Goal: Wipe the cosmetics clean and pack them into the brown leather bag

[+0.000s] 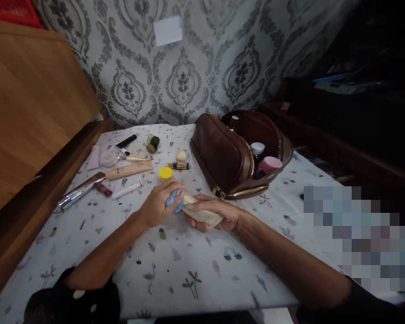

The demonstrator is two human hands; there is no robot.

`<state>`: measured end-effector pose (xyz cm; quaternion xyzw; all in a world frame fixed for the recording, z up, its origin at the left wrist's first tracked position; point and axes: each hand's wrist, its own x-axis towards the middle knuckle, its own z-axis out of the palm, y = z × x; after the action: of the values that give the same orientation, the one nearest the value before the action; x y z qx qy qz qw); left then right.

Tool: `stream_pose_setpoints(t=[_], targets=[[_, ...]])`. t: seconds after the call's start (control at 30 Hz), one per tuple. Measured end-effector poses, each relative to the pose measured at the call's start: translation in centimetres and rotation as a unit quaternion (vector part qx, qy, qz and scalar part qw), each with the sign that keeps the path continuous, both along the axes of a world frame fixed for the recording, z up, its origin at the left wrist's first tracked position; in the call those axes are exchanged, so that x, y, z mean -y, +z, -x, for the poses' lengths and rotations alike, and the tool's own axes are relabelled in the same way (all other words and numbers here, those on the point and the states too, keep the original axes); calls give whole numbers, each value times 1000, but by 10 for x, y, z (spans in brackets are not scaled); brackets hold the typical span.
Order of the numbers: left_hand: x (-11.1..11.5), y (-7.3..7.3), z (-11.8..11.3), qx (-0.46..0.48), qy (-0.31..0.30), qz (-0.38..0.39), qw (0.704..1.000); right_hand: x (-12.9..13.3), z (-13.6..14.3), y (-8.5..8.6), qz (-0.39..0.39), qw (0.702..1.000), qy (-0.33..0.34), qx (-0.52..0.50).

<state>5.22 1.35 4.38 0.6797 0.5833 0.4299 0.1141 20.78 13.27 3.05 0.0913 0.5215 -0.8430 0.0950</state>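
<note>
Over the middle of the table, my right hand (224, 210) is wrapped round a cream-coloured tube (205, 217), which lies tilted across the palm. My left hand (158, 202) is closed on a crumpled blue cloth (174, 201) and presses it against the tube's upper left end, so that end is hidden. Just beyond my left hand stands a small container with a yellow lid (165, 173). An unzipped brown cosmetic bag (221, 153) sits behind my right hand, with a pink-lidded jar (270, 164) and a white-capped container (257, 148) inside.
Left on the patterned tablecloth (175, 279) lie a peach tube (130, 170), a shiny pinkish tube (81, 189), a white pen-like stick (127, 190), a black stick (127, 141) and a gold-and-black lipstick (178, 166). A wooden panel (37, 90) borders the left side; the wall is behind.
</note>
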Motion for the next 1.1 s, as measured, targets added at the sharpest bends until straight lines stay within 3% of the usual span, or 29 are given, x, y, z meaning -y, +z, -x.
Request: stream_pose_setpoints(t=[0.13,0.27,0.57,0.7,0.83,0.9,0.97,1.1], targets=[[-1,5,-6,-6,46,10,999,6,-2,6,-152,988,-29,0],[-1,10,-8,40,80,57,994,10,-2,10,-359,932,-55,-5],[-9,-3,11,286,112,117,945,13,-3,12,-457,882,-111,-6],[-14,-7,12,417,113,114,895,10,-2,7,-405,904,-127,-57],[-16,-8,7,494,113,110,855,8,1,3,-229,956,-162,-91],[-15,-8,4,490,121,100,857,8,3,3,-120,975,-171,-76],[-13,-10,3,456,121,86,878,7,3,4,-40,980,-184,-60],[-10,-14,6,387,83,66,916,7,2,5,17,986,-162,-43]])
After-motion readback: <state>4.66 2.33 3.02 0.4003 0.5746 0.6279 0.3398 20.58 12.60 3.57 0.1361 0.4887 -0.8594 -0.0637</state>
